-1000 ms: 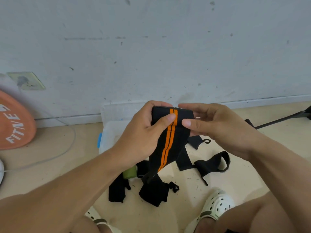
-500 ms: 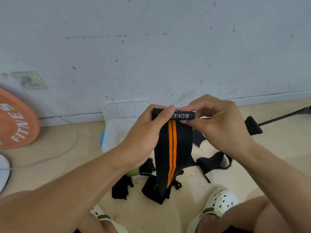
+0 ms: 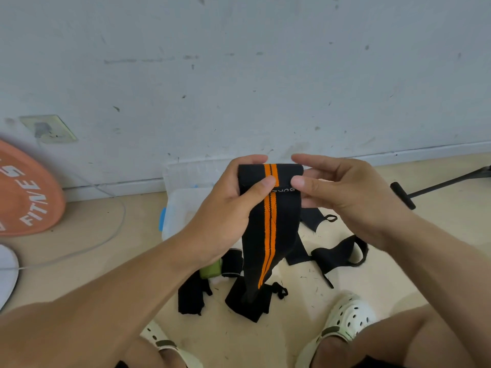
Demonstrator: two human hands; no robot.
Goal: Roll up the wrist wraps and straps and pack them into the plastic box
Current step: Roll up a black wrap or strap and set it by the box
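Right now, at the centre of the frame, both hands hold the top of a black wrist wrap with two orange stripes (image 3: 269, 224). The left hand (image 3: 228, 208) grips its rolled upper end, thumb pressed on the front over the stripes and fingers curled behind. The right hand (image 3: 342, 189) pinches the other side of the roll, thumb in front by the lettering, which is too blurred to read fully. The wrap's free length hangs down to the floor. Behind the hands, against the wall, sits the clear plastic box (image 3: 183, 205) with a blue latch. Other black straps (image 3: 340, 254) lie on the floor in the lower middle, near what may be a small green roll (image 3: 211, 269). An orange weight plate (image 3: 26, 192) leans at the left edge. White clogs (image 3: 348, 322) show at the bottom.
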